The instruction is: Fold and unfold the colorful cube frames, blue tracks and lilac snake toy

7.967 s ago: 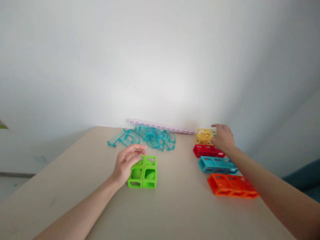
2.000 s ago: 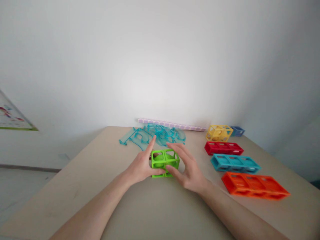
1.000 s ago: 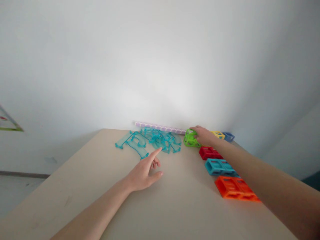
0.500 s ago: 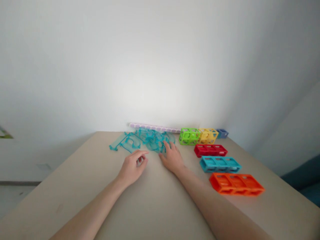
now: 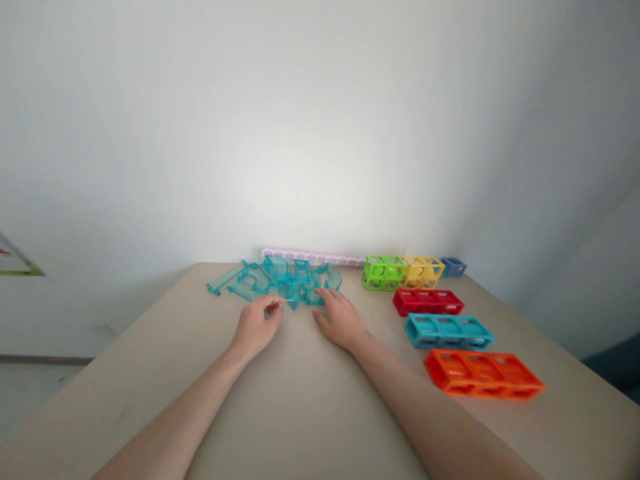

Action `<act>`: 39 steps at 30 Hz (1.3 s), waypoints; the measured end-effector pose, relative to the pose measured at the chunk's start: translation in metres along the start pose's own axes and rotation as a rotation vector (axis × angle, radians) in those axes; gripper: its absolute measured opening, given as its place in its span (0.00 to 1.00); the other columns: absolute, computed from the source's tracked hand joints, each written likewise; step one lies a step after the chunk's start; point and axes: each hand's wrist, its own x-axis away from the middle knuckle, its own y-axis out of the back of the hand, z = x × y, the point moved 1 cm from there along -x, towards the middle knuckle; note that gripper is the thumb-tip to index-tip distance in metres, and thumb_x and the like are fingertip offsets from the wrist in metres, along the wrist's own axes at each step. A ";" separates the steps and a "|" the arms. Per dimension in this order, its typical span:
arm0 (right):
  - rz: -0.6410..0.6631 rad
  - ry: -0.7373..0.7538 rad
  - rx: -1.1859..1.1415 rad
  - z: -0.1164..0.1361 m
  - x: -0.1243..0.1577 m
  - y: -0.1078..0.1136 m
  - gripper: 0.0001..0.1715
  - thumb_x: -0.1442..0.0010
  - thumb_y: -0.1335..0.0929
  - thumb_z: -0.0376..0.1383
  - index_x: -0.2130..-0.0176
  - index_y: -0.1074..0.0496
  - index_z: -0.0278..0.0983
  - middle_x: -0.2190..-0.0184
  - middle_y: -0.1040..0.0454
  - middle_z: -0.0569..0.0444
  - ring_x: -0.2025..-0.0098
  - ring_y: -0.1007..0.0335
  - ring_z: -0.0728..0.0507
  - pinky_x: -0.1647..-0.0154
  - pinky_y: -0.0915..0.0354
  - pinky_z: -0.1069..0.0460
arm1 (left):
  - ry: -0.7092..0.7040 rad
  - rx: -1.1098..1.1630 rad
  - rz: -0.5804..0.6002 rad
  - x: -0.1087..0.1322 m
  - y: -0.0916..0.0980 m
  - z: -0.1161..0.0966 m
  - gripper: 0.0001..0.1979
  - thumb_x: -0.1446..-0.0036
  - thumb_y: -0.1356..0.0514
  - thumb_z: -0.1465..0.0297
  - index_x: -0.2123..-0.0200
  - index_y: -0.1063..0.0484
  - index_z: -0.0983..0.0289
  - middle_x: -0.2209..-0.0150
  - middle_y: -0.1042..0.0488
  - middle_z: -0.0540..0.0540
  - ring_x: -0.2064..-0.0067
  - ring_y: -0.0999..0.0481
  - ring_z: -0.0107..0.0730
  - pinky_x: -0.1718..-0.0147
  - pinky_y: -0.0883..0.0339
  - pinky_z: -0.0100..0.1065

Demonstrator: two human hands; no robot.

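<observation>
A heap of clear teal track pieces (image 5: 274, 280) lies at the far middle of the beige table (image 5: 310, 413). My left hand (image 5: 256, 325) sits at the heap's near edge, its thumb and fingers curled in a pinch on the end of one teal piece. Just to its right, my right hand (image 5: 339, 319) lies palm down with its fingers stretched forward, and the fingertips touch the right part of the heap. Nothing is lifted off the table.
A purple strip (image 5: 313, 256) lies along the wall behind the heap. To the right stand a green block (image 5: 383, 272), a yellow block (image 5: 423, 270) and a small blue block (image 5: 453, 267). Nearer lie long red (image 5: 428, 301), teal (image 5: 449, 331) and orange (image 5: 483, 375) blocks.
The green block went from between both hands to the far row beside the yellow block. My right hand came back to the teal heap, and both hands have closed in on it.
</observation>
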 end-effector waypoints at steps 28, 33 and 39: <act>-0.134 -0.005 -0.089 0.005 0.002 0.013 0.22 0.44 0.36 0.33 0.49 0.33 0.35 0.61 0.26 0.48 0.55 0.31 0.41 0.51 0.39 0.48 | 0.033 0.001 -0.023 -0.003 0.008 -0.005 0.10 0.46 0.45 0.72 0.67 0.23 0.63 0.70 0.22 0.52 0.68 0.25 0.31 0.63 0.32 0.33; -0.056 0.041 -0.024 0.007 0.003 0.008 0.36 0.44 0.34 0.37 0.38 0.43 0.34 0.46 0.33 0.41 0.46 0.37 0.37 0.45 0.43 0.45 | 0.000 0.025 -0.023 -0.002 0.006 -0.004 0.14 0.47 0.44 0.71 0.58 0.25 0.62 0.72 0.25 0.50 0.69 0.26 0.29 0.64 0.32 0.31; -0.013 0.064 0.087 0.007 0.003 0.003 0.34 0.41 0.36 0.37 0.37 0.43 0.37 0.39 0.39 0.43 0.42 0.42 0.35 0.43 0.46 0.43 | -0.008 0.127 0.102 0.001 0.001 -0.008 0.15 0.45 0.45 0.69 0.56 0.26 0.62 0.70 0.27 0.50 0.74 0.29 0.26 0.71 0.33 0.28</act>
